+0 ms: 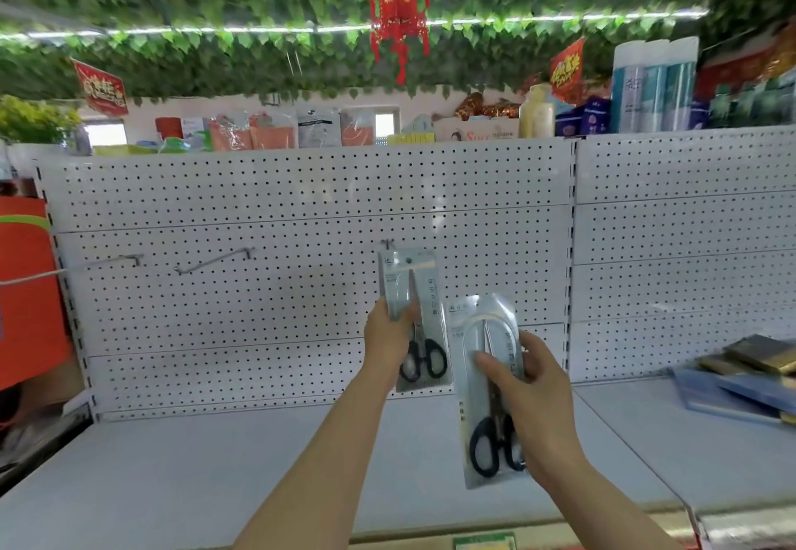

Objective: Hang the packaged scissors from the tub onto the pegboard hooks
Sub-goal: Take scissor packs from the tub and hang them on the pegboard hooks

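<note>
Head cam shows the person mid-hang with two packs on the go. The left hand (390, 334) pinches the lower left edge of a scissors pack (415, 317), thumb in front and fingers wrapped behind, and holds it up against the pegboard (301, 196). Its top sits right at a hook (389, 243); whether the hole is actually threaded on is too small to tell, so that one counts as maybe hung. The right hand (523, 394) grips a second pack (489, 390) by its right side, thumb across the front, held out in front of the board and lower down, so that one's clearly not hung yet.

Both packs look the same: clear plastic sleeve over a silvery card with print down one side, black-handled scissors pointing up, handles at the bottom. Probably a bit slippery and floppy.

Two bare hooks (215, 263) stick out further left on the board, so there's room left. The tub isn't in view, so no way to say how many packs remain. Below is a white shelf (172, 463), with some flat boxes (749, 381) stacked off to the right.
</note>
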Demonstrator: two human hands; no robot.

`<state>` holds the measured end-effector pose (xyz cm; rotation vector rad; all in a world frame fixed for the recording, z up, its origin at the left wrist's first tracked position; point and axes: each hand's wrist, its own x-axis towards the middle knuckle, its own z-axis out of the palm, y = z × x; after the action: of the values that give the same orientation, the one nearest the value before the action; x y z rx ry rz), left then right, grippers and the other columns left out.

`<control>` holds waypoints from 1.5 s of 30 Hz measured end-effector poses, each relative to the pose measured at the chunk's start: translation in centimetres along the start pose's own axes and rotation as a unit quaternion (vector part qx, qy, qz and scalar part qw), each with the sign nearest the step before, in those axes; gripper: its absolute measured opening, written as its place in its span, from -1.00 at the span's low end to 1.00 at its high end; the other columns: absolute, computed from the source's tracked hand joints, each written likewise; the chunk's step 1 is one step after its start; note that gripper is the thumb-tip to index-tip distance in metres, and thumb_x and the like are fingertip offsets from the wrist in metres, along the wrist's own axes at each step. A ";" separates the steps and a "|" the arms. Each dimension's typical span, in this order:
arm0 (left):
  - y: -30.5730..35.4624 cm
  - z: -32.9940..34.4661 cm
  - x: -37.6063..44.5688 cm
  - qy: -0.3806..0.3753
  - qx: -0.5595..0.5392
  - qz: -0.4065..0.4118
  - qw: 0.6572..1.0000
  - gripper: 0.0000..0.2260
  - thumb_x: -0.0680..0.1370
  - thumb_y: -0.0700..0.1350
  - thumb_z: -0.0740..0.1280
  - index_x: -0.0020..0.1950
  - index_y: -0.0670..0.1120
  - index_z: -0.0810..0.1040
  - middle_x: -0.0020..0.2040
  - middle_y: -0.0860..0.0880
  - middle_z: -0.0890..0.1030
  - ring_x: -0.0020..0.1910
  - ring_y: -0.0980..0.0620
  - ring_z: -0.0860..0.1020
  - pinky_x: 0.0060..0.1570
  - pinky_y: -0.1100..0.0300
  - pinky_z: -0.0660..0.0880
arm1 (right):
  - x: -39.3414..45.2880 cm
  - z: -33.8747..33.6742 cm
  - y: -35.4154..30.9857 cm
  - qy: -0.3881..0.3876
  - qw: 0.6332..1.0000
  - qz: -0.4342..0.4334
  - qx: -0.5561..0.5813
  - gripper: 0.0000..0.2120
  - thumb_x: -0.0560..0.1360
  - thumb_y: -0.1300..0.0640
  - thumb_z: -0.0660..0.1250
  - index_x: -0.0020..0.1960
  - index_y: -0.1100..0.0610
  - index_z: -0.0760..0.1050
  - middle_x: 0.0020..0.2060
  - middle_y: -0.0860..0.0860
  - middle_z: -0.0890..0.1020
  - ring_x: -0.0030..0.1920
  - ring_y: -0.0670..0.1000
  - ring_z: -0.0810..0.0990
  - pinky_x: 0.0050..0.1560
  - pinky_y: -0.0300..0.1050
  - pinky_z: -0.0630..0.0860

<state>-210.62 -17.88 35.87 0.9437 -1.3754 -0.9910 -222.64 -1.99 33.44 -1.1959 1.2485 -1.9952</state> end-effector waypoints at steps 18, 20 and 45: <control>-3.4 -1.3 4.6 0.041 0.141 0.007 0.989 -0.80 0.52 -0.01 0.40 0.05 -0.08 0.49 -0.02 -0.05 0.63 -0.15 0.02 0.58 -0.09 -0.01 0.59 | 5.0 6.2 2.0 0.001 1.000 -0.018 -0.007 -0.66 0.42 0.12 0.50 0.15 -0.02 0.52 -0.07 -0.07 0.68 -0.09 -0.07 0.68 -0.13 -0.11 0.65; -3.0 -2.4 4.4 0.090 0.149 0.056 0.983 -0.83 0.56 -0.03 0.38 0.09 0.00 0.46 0.10 -0.01 0.60 0.00 0.03 0.57 0.04 0.01 0.56 | 6.1 7.2 2.3 0.002 1.000 -0.023 -0.015 -0.69 0.42 0.11 0.50 0.13 -0.02 0.52 -0.07 -0.04 0.68 -0.08 -0.04 0.68 -0.11 -0.06 0.66; 1.9 -2.1 6.0 0.012 0.430 0.309 0.848 -0.55 0.52 -0.05 0.42 0.40 -0.01 0.46 0.36 0.05 0.45 0.34 0.01 0.28 0.14 0.05 0.51 | 13.0 11.4 7.2 0.001 0.992 -0.035 -0.125 -0.63 0.42 -0.18 0.40 0.15 -0.03 0.51 -0.02 0.12 0.58 -0.14 0.02 0.61 -0.13 -0.03 0.62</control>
<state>-208.70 -23.08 39.60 1.0117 -1.9702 0.1819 -219.41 -20.36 34.66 -1.3724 1.5119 -1.9312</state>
